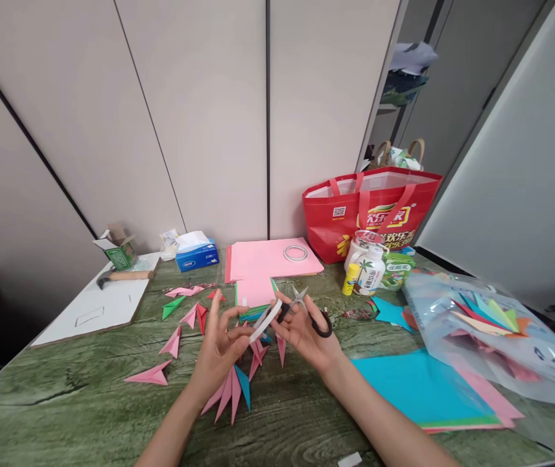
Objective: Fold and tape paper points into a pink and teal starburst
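A short white strip of tape (266,322) spans the gap between my two hands. My left hand (216,347) pinches its lower end between thumb and finger, while the other fingers are raised. In my right hand (314,340) is a pair of scissors (299,297), the blades pointing away and slightly apart, the black handles around my fingers. The strip's upper end meets my right fingertips. Below the hands lies a fan of pink folded paper points (227,395) with one blue point (243,387). Loose pink folded pieces (150,375) lie to the left.
Pink paper sheets (262,256) carry a tape roll (295,253) at the back. Right of them stand a red bag (326,224), a glue stick (350,280) and bottles. Blue sheets (418,386) and a plastic bag lie right. A hammer (126,275) rests on a white board (97,311).
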Demonstrator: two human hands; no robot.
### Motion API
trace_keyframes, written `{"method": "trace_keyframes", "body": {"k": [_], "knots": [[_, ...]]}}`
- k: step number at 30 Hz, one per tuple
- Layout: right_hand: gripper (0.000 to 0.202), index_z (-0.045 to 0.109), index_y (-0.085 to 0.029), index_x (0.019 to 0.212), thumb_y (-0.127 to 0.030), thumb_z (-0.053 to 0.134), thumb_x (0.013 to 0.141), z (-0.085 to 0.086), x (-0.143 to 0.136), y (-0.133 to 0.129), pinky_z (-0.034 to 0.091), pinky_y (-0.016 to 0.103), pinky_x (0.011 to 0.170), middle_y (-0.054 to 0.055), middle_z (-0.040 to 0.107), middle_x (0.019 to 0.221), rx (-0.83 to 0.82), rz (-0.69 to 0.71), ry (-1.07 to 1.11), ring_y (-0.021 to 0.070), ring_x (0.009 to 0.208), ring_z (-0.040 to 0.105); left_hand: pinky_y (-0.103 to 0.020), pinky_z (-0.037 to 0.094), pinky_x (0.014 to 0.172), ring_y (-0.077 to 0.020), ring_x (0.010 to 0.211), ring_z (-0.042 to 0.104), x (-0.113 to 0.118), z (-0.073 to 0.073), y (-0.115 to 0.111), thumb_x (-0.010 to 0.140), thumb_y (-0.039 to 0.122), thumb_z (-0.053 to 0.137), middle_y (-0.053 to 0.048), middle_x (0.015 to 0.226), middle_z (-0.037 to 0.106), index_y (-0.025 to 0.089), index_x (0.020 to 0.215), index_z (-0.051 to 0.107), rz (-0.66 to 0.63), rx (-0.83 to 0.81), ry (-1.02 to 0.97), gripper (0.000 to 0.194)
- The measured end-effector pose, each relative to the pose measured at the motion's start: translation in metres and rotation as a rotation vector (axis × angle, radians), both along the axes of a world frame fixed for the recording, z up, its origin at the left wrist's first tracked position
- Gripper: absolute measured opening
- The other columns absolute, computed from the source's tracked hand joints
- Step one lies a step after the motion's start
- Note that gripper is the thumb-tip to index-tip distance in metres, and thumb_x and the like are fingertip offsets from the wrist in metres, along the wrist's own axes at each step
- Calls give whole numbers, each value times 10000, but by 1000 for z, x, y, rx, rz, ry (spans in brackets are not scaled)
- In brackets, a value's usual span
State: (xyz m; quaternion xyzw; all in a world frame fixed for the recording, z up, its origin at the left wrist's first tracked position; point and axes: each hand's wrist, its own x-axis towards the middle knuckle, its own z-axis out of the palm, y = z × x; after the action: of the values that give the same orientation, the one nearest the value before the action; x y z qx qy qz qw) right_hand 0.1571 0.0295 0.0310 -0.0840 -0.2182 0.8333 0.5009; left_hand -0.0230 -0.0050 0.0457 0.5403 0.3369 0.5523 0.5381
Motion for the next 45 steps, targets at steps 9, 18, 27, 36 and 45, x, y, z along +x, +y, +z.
{"method": "trace_keyframes", "body": {"k": [9,18,27,36,45], "knots": [[371,483,-176,986,-473,519,767,-8,4,6,400,463,859,60,608,857,37,103,-159,182,863,587,-464,431,841,-218,943,574,-4,8,2,757,264,568,-80,1181,474,405,1327,30,133,-11,-224,796],[427,485,-172,1013,-477,568,725,-3,-10,-10,425,414,818,81,584,901,310,-74,-300,182,845,569,-428,412,882,-168,899,606,-13,0,13,749,212,584,-50,1009,589,348,1316,97,399,-60,-355,759],[588,491,-104,1002,-534,618,622,-21,-23,-28,488,366,664,58,560,756,473,654,-364,160,680,589,-420,395,889,-211,992,575,2,-1,4,760,245,566,-37,982,588,349,1277,172,359,-66,-332,659],[465,505,-104,957,-516,511,742,-31,-37,-31,469,399,720,57,549,769,354,647,-240,157,719,583,-125,442,441,-201,1017,544,19,0,-12,782,220,536,-58,1072,528,400,1285,129,321,-47,-241,672],[536,508,-134,900,-573,615,612,-9,-35,-31,447,354,682,12,519,716,292,502,-203,99,590,518,-191,485,577,-183,990,551,26,-5,-18,811,235,494,-56,1075,526,414,1298,102,274,-9,-246,651]]}}
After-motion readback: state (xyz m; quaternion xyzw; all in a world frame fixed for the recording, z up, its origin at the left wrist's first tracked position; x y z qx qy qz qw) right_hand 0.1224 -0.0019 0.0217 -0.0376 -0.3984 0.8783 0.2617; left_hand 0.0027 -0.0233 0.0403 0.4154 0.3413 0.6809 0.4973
